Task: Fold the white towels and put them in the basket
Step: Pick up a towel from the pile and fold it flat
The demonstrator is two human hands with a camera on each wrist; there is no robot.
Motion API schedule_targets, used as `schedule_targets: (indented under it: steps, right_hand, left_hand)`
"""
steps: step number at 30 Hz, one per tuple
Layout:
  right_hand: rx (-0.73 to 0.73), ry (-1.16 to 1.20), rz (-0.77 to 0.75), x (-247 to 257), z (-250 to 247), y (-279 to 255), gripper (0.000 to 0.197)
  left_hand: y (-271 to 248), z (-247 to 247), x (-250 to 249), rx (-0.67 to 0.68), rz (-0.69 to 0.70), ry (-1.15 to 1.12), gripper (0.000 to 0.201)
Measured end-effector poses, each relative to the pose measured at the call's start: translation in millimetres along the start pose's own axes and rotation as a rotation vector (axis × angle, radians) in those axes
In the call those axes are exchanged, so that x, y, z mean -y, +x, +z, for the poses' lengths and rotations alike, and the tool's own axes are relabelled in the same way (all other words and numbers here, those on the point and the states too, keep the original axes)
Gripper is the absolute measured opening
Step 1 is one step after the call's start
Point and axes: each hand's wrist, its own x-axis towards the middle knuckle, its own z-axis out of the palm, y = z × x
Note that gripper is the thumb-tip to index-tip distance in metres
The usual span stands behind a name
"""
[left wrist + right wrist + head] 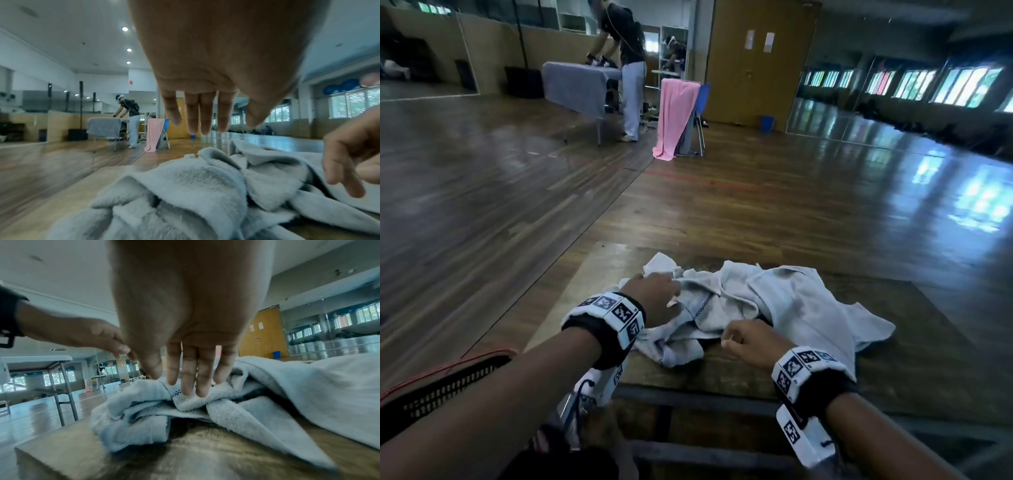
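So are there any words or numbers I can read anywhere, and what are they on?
No words or numbers can be read.
Wristbands: black-and-white square code patterns with tiny marks too small to read.
Two papers on the wooden door: too small and blurred to read.
White towels: a checked stripe, no lettering.

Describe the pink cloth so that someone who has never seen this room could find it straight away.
Look across the wooden floor to the tall yellow-brown doors on the far wall. Just left of them stands a blue chair, and the pink cloth hangs over it down to the floor. Its neighbour is a table under a grey cloth; only this one is pink.
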Motion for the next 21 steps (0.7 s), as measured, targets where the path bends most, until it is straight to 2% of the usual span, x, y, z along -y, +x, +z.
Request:
schedule_targets:
  steps: [3,5,8,10,14,17,21]
  right_hand:
    - [-0.191,-0.054,-0.037,-4,1,51,0.022]
    - [-0.257,-0.056,-0.056,-1,0,85,0.030]
    - [-0.252,-0.144,-0.070,1,4,127,0.046]
    - [-0.189,-0.220,-0.040,2,8,141,0.046]
    - [-0.284,-0.229,-0.053,-2,16,138,0.028]
    - [-0.402,-0.292,-0.069,-4,9,116,0.026]
    - [-0.494,-0.405,-0.052,-6,-22,73,0.030]
  left_hand:
    - [40,16,16,-0.013,-0.147,-0.056,0.040]
    - [59,27,24,0.029,-0.206,-0.083,0.036]
    - [69,47,26,0.005,-0.180,-0.132,0.019]
    - [64,60,27,-0.035,-0.137,-0.160,0.017]
    - [45,65,28,-0.141,-0.083,-0.167,0.015]
    - [28,49,24,-0.278,-0.031,-0.196,0.009]
    - [6,9,12,-0.373,0.016,-0.203,0.010]
